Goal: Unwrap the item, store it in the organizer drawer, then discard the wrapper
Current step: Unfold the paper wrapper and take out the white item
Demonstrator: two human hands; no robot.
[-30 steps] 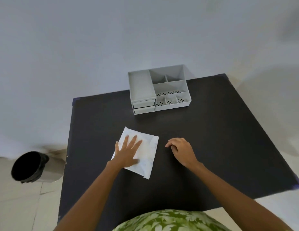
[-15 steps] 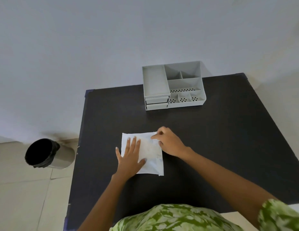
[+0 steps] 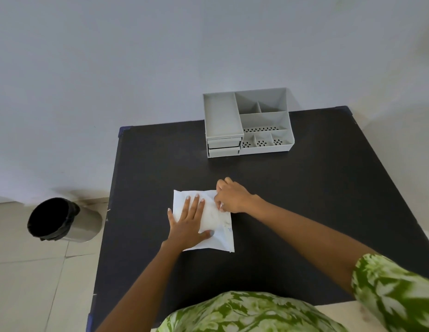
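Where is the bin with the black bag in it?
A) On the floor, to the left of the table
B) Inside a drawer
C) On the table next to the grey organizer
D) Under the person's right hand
A: the bin sits on the tiled floor, off the left edge of the black table, far from the grey organizer.

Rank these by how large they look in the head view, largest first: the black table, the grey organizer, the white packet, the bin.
1. black table
2. grey organizer
3. white packet and bin: these look about alike, and the left hand hides part of the packet, so I will not rank them.
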